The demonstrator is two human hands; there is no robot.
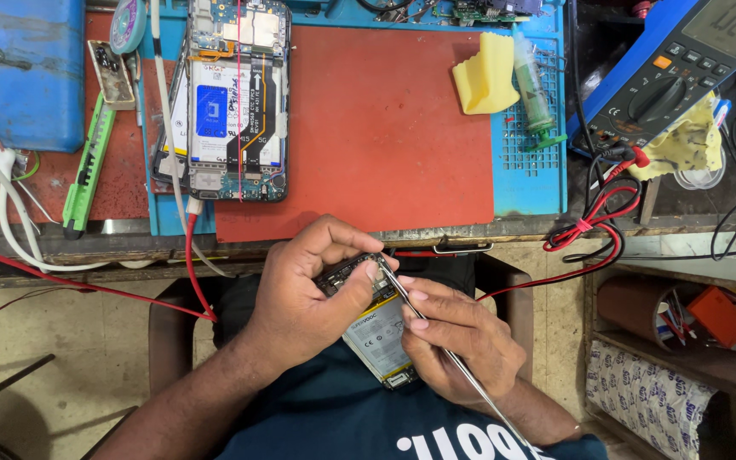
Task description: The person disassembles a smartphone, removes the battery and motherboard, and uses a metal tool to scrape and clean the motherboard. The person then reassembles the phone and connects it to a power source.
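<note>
Lower centre, below the bench edge: left hand grips an opened phone; right hand pinches tweezers at its top edge.

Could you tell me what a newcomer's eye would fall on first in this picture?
Probably the red mat across the bench, with an opened phone at its left edge. Below, the left hand grips a second opened phone while the right hand holds thin metal tweezers against it.
</note>
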